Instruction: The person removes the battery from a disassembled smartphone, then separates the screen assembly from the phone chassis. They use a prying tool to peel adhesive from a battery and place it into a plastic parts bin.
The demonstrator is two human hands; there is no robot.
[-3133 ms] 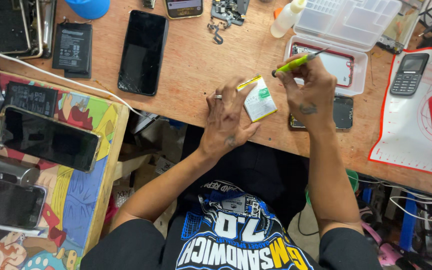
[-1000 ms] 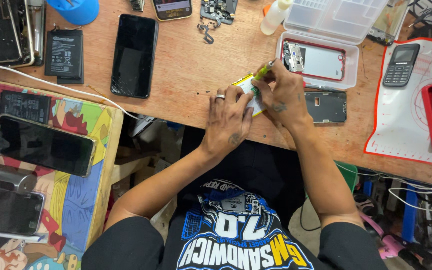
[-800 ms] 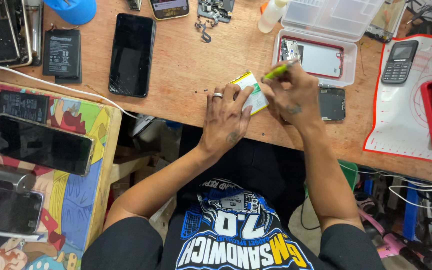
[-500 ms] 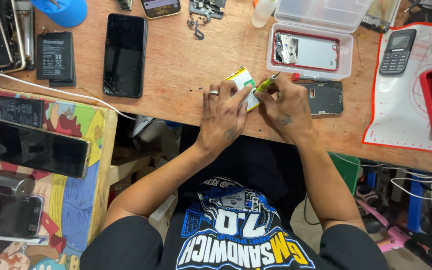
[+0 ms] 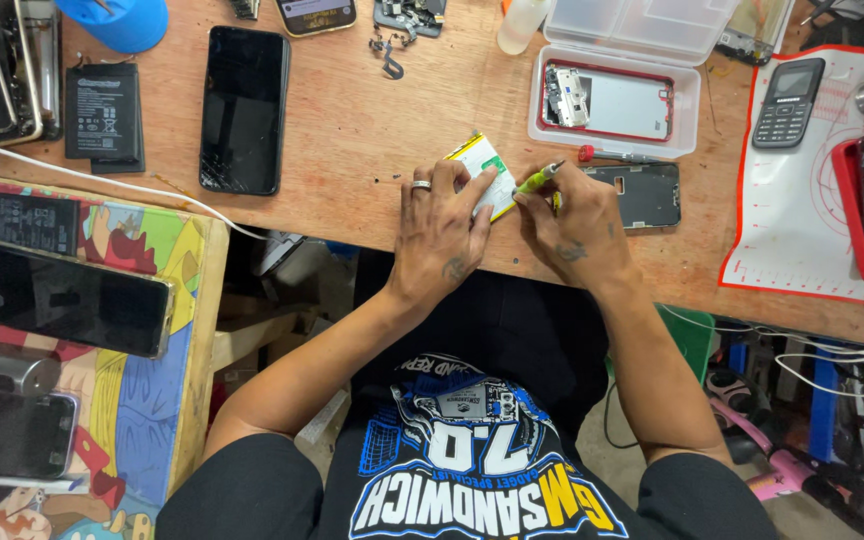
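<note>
Pinching a green-handled tool point(image 5: 537, 178), right hand point(image 5: 572, 225) works beside left hand point(image 5: 442, 235), whose spread fingers press a flat white-and-yellow phone battery point(image 5: 482, 172) onto the wooden workbench point(image 5: 352, 140). Battery looks light, thin, puncture-prone; best held by edges.

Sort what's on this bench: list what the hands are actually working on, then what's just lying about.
In hand:
- left hand pressing down the white and yellow battery
- right hand holding the green-handled tool at the battery's edge

Lying about:
- black phone, face up
- clear plastic tray with a phone frame
- keypad phone on the white mat
- black battery
</note>
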